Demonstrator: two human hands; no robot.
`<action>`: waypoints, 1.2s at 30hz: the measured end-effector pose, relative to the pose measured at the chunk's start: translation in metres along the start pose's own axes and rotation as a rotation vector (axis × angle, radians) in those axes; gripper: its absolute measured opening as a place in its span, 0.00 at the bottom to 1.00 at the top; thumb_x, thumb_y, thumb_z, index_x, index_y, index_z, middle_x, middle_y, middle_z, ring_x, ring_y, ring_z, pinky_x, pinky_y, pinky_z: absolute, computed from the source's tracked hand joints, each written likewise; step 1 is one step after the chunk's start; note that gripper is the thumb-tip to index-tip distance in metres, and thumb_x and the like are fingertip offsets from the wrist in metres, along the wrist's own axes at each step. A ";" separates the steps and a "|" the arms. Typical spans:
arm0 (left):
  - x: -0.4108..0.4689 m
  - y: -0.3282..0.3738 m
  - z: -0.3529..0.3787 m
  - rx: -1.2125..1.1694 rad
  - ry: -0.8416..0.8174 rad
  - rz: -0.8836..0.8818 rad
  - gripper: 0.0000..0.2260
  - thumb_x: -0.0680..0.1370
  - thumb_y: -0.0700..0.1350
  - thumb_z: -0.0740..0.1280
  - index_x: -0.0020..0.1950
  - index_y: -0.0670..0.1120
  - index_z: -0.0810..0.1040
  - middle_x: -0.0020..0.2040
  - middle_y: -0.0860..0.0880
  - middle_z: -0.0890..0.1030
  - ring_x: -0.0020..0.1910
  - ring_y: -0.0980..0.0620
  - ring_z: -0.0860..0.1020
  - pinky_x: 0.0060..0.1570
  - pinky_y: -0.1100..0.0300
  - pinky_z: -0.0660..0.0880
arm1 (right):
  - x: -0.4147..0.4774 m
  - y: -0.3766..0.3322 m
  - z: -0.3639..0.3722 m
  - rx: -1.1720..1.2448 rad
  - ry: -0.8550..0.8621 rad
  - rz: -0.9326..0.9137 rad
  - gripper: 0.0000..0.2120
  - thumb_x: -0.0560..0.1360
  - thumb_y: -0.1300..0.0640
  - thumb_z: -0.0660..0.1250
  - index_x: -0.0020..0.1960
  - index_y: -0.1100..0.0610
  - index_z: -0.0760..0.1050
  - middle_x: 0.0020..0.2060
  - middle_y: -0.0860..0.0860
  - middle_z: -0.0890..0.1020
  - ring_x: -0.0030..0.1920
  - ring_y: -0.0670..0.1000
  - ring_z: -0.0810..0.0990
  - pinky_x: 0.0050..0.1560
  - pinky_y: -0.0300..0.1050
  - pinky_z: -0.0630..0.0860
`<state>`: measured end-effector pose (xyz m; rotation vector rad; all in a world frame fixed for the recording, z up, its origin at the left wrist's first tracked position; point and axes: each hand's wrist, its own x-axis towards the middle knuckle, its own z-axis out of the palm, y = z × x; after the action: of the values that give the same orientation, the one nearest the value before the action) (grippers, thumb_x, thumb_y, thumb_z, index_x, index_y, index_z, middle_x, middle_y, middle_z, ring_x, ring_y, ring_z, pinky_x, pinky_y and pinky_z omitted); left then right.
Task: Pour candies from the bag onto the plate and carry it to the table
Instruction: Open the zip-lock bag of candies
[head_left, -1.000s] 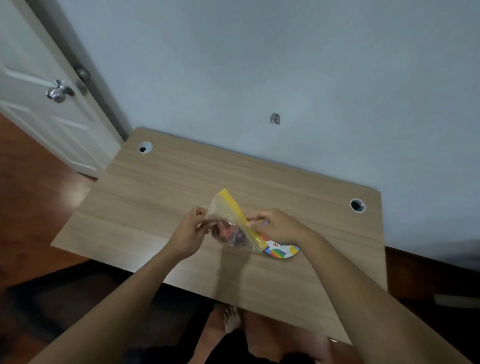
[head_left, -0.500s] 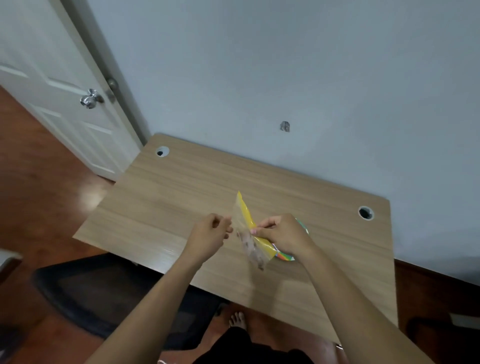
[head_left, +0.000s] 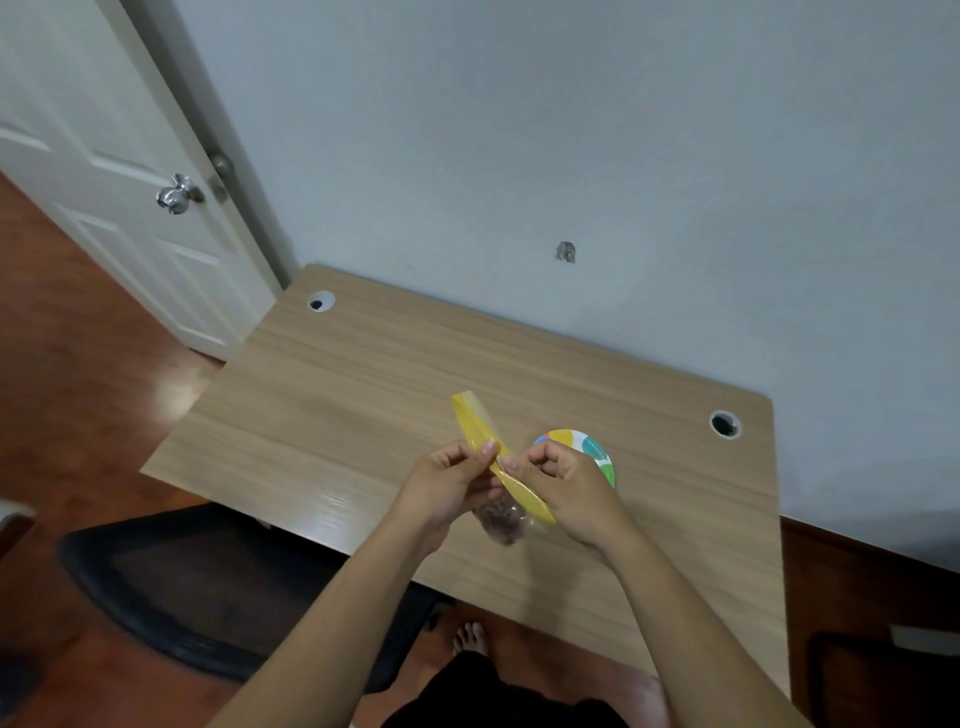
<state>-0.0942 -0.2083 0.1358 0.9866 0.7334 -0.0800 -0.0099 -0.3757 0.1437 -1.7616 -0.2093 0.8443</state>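
A clear bag (head_left: 475, 423) with a yellow zip strip hangs above the wooden desk (head_left: 363, 395). Dark candies (head_left: 501, 519) sit in its lower end. My left hand (head_left: 447, 480) pinches the strip from the left side. My right hand (head_left: 563, 483) pinches it from the right, the fingertips of both hands close together at the strip's middle. A small round plate (head_left: 592, 447) with a multicoloured rim lies on the desk just behind my right hand, which hides most of it.
The desk stands against a grey wall, with cable holes at its back left (head_left: 321, 301) and back right (head_left: 725, 424). A black chair (head_left: 197, 582) sits under its near left edge. A white door (head_left: 104, 171) with a metal knob stands to the left.
My left hand has come back onto the bag's yellow strip after letting go half a second ago. The bag has turned edge-on between both hands.
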 end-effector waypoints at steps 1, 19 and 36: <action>-0.001 -0.001 0.001 -0.010 0.009 0.002 0.09 0.83 0.45 0.72 0.51 0.38 0.82 0.45 0.38 0.86 0.41 0.49 0.86 0.52 0.54 0.88 | -0.001 0.002 0.001 0.004 0.013 -0.025 0.18 0.79 0.45 0.77 0.51 0.60 0.82 0.44 0.54 0.91 0.41 0.45 0.85 0.43 0.38 0.79; -0.003 0.008 0.023 -0.064 0.168 0.015 0.08 0.85 0.41 0.69 0.51 0.38 0.83 0.41 0.41 0.87 0.36 0.50 0.87 0.37 0.62 0.86 | -0.008 -0.001 0.040 -0.172 0.516 -0.240 0.10 0.82 0.49 0.73 0.44 0.52 0.78 0.38 0.47 0.85 0.42 0.46 0.84 0.44 0.45 0.81; 0.003 0.022 0.025 0.198 0.245 0.089 0.10 0.87 0.43 0.66 0.52 0.36 0.76 0.48 0.34 0.88 0.38 0.42 0.91 0.42 0.49 0.89 | 0.006 -0.012 -0.028 -0.339 0.495 -0.188 0.11 0.83 0.46 0.71 0.45 0.51 0.76 0.41 0.46 0.89 0.44 0.48 0.87 0.48 0.51 0.81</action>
<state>-0.0705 -0.2148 0.1586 1.2307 0.9169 0.0484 0.0152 -0.3893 0.1552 -2.1692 -0.1912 0.2273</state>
